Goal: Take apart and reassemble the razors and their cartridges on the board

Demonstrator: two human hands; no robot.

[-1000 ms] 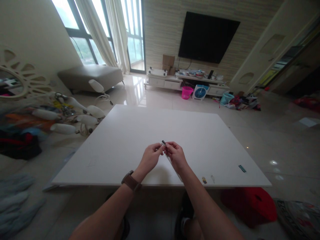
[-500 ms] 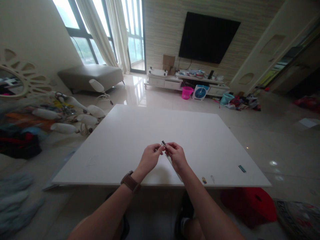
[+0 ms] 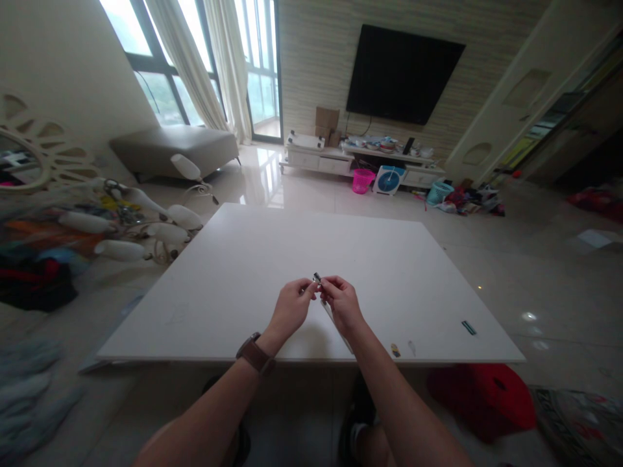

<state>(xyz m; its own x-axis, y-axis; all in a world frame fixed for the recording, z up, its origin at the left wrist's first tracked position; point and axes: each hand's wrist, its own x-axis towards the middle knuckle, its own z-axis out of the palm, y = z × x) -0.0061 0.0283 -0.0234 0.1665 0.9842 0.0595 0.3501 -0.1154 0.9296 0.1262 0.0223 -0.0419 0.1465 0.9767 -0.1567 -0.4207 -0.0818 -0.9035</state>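
Object point(image 3: 317, 277) — small, between both hands point(image 3: 293, 303)

Left hand point(image 3: 291, 303), right hand point(image 3: 342, 302) pinch small dark piece point(image 3: 317, 277); white table point(image 3: 272, 246) below both; green strip point(image 3: 468, 327) to their right.

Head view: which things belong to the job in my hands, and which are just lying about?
In the job: small dark piece between left hand and right hand; perhaps the green strip on the table.
Just lying about, apparently: pink basket; blue fan.
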